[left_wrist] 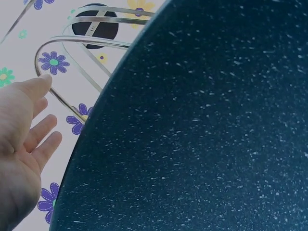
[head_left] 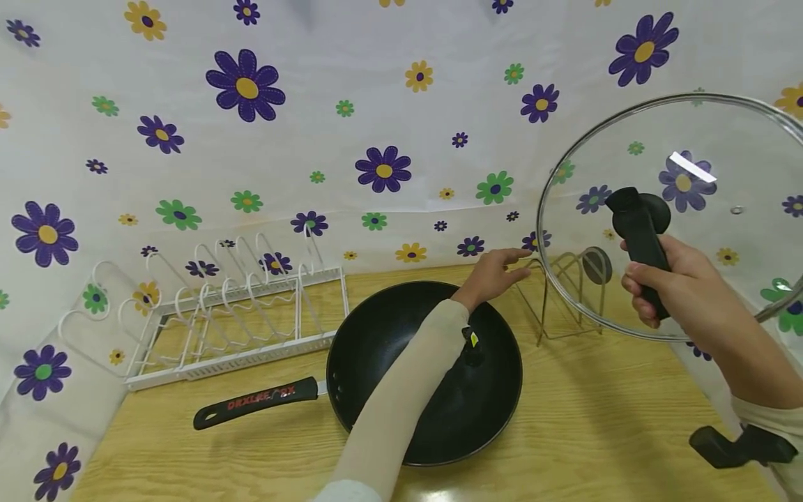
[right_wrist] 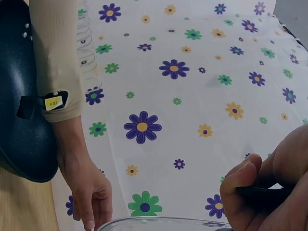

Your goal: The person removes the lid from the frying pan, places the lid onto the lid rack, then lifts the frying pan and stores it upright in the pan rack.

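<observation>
My right hand (head_left: 659, 286) grips the black handle (head_left: 640, 240) of a round glass lid (head_left: 684, 174) and holds it upright in the air at the right. In the right wrist view the fingers (right_wrist: 245, 190) curl round that handle. My left hand (head_left: 495, 273) reaches over a black frying pan (head_left: 389, 355) with straight fingers. Its fingertips touch a small wire lid stand (head_left: 564, 293) behind the pan. The left wrist view shows the open palm (left_wrist: 24, 144) beside the stand's wire loops (left_wrist: 72, 48) and the pan's speckled inside (left_wrist: 202, 134).
A white wire dish rack (head_left: 232, 307) stands at the back left of the wooden table (head_left: 596, 432). The pan's black handle (head_left: 254, 402) points left. A flowered cloth (head_left: 351, 125) hangs behind and at both sides.
</observation>
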Demonstrator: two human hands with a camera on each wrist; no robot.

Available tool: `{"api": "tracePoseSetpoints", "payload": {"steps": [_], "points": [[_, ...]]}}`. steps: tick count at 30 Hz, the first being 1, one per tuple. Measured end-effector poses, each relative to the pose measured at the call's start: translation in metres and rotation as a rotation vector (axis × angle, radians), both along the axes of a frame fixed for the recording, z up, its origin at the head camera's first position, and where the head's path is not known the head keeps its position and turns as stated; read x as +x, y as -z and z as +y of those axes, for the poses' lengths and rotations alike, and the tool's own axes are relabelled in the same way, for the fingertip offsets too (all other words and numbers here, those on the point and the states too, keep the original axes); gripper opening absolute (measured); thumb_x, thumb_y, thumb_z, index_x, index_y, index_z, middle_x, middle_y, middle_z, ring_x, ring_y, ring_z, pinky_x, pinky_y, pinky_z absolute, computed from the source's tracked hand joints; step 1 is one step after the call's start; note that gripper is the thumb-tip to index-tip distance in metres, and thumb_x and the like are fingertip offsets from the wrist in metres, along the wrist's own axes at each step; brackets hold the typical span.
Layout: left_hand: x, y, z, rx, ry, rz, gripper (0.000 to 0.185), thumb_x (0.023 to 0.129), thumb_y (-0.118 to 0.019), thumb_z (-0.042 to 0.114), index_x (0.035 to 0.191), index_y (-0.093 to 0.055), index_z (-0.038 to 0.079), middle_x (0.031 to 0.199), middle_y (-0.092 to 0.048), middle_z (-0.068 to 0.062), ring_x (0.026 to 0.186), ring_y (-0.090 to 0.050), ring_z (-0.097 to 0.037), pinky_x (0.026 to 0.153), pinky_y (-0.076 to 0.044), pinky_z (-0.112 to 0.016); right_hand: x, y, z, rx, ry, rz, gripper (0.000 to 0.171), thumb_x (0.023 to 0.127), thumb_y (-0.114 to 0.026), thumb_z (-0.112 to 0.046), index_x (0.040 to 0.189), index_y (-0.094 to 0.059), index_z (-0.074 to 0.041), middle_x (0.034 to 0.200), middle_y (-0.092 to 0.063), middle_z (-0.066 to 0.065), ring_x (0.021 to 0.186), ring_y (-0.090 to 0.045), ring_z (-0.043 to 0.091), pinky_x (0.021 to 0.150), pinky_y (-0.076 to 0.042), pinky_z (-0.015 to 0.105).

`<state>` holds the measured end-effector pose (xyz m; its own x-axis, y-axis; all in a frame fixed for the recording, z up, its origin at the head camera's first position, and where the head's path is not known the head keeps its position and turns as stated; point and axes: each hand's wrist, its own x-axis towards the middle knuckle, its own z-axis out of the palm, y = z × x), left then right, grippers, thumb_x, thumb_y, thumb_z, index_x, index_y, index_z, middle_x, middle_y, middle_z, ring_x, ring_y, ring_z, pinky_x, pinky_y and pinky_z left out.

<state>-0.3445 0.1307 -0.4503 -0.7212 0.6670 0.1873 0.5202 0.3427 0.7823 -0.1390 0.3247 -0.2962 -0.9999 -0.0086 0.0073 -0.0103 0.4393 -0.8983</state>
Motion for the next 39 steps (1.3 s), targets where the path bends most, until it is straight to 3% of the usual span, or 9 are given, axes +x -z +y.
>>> {"api": "tracePoseSetpoints", "payload": {"steps": [10,19,27,39], "points": [[0.000,0.009,0.007,0.079,-0.023,-0.011,0.038,0.103,-0.064,0.021,0.140,-0.063,0.012,0.143,-0.062,-0.004,0.131,-0.059,-0.019,0.106,-0.047,-0.025,-0.001,0.002,0.000,0.014,0.002,0.026,0.038,0.113,-0.036,-0.019,0.143,-0.023,0.000,0.079,-0.050,0.003,0.056,-0.048,0.020,0.049,-0.046,0.036],[0.000,0.006,0.013,0.104,-0.026,0.003,0.033,0.103,-0.063,0.019,0.134,-0.067,0.008,0.133,-0.068,-0.006,0.121,-0.065,-0.018,0.098,-0.051,-0.022,-0.003,0.004,0.004,-0.005,0.035,0.029,0.029,0.112,-0.038,-0.021,0.137,-0.030,-0.008,0.079,-0.052,0.003,0.057,-0.050,0.020,0.050,-0.047,0.036],[-0.002,0.005,0.016,0.133,-0.038,0.018,0.028,0.102,-0.064,0.018,0.126,-0.072,0.004,0.123,-0.073,-0.008,0.111,-0.069,-0.017,0.090,-0.053,-0.017,-0.003,0.003,0.002,0.013,0.042,0.043,0.031,0.112,-0.037,-0.020,0.137,-0.030,-0.003,0.079,-0.052,0.002,0.056,-0.050,0.019,0.050,-0.048,0.035],[-0.002,0.006,0.022,0.155,-0.076,-0.007,0.023,0.100,-0.066,0.015,0.118,-0.076,0.007,0.115,-0.076,-0.007,0.105,-0.071,-0.015,0.088,-0.053,-0.017,-0.003,0.006,0.000,0.060,0.059,0.086,0.025,0.112,-0.038,-0.016,0.132,-0.033,-0.003,0.077,-0.052,0.003,0.054,-0.049,0.019,0.048,-0.047,0.034]]}}
